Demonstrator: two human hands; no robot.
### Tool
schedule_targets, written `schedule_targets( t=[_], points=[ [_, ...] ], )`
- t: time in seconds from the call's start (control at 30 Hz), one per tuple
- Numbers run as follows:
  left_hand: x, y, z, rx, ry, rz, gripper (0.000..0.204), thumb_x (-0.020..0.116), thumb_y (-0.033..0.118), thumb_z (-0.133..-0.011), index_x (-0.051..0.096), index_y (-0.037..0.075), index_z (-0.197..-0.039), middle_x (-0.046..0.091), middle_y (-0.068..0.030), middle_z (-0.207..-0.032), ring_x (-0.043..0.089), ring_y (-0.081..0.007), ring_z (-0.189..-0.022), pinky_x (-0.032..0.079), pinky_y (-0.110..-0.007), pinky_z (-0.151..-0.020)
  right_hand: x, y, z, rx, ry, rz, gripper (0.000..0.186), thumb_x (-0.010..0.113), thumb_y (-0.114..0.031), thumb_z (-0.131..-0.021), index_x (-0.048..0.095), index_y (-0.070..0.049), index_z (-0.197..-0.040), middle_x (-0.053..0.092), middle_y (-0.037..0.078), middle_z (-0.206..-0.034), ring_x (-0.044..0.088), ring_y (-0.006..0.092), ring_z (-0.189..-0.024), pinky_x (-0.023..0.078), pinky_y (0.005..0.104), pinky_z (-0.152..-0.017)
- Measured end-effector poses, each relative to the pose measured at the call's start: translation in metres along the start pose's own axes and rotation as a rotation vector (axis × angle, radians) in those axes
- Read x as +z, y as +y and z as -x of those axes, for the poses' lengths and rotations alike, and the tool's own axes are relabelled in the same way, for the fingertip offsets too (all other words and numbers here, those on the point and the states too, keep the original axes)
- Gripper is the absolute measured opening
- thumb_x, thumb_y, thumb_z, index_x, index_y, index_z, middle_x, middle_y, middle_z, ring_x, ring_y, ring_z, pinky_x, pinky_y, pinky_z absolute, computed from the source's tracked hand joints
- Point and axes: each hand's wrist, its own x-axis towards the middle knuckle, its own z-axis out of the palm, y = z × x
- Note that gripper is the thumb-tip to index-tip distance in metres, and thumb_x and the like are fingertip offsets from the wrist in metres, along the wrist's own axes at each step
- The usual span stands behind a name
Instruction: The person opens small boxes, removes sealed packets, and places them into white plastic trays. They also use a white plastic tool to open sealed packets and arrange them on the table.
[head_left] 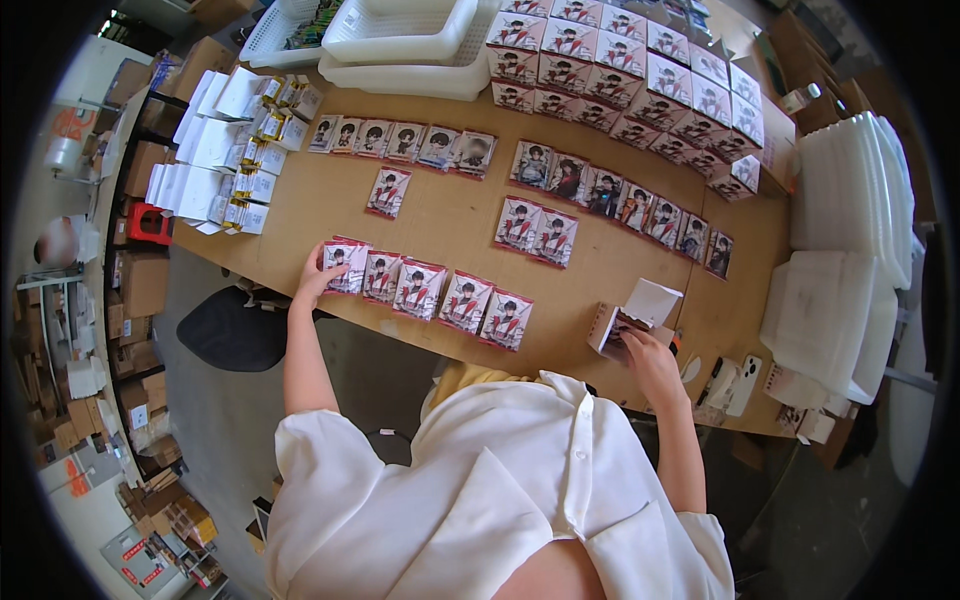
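Note:
My left hand [317, 274] is closed on the left edge of a red-and-white card packet [345, 270], its thumb on the front. That packet, with another showing behind its top, is at the left end of a near row of packets [420, 290]. At the right, my right hand [645, 355] has its fingers bent into the mouth of a small carton [605, 326], whose white flap stands up. Something dark and reddish shows in the carton; my fingers hide what they grip. Two matching packets [536, 232] lie mid-table, and a single one [387, 192] lies farther left.
Farther back lie rows of other packets [405, 141]. Printed boxes [620, 75] are stacked at the back right, near white plastic trays [400, 80]. White cartons [225, 140] stand at the left, translucent bins [840, 220] at the right. A phone [744, 385] lies by the near right edge.

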Motion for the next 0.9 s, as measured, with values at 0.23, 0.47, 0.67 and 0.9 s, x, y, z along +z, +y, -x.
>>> schedule_targets(
  t=[0.23,0.47,0.67,0.9],
  points=[
    [0.051,0.042,0.044,0.221,0.370,-0.844,0.100,0.083,0.027,-0.063,0.028,-0.002,-0.140,0.050,-0.0241,-0.124,0.047,-0.0368,-0.116,0.038,-0.044,-0.099,-0.004,-0.001,0.005,0.062,0.055,-0.024,0.024,0.059,-0.003,-0.080,0.063,0.001,-0.103,0.065,0.015,-0.104,0.063,0.0320,-0.092,0.052,0.0393,-0.077],
    [0.058,0.039,0.051,0.191,0.424,-0.747,0.093,0.080,0.022,-0.063,0.030,-0.002,-0.138,0.050,-0.0263,-0.122,0.047,-0.0396,-0.115,0.037,-0.045,-0.100,-0.006,-0.007,0.007,0.026,0.051,-0.029,0.024,0.059,-0.004,-0.081,0.063,0.000,-0.104,0.065,0.015,-0.103,0.063,0.0322,-0.092,0.052,0.0391,-0.077],
    [0.088,0.075,0.085,0.266,0.480,-0.644,0.086,0.079,0.026,-0.064,0.037,-0.002,-0.134,0.054,-0.0272,-0.116,0.051,-0.0414,-0.110,0.042,-0.046,-0.094,-0.005,-0.001,0.011,0.049,0.050,-0.030,0.023,0.059,-0.005,-0.083,0.064,-0.002,-0.105,0.065,0.014,-0.107,0.063,0.0320,-0.094,0.052,0.0386,-0.080],
    [0.125,0.047,0.095,0.245,0.381,-0.657,0.084,0.078,0.028,-0.066,0.039,-0.003,-0.134,0.052,-0.0283,-0.120,0.050,-0.0428,-0.111,0.042,-0.047,-0.095,-0.003,0.001,0.014,0.022,0.065,-0.059,0.024,0.060,-0.005,-0.082,0.063,-0.002,-0.106,0.065,0.013,-0.106,0.063,0.0321,-0.094,0.052,0.0386,-0.080]
  ],
)
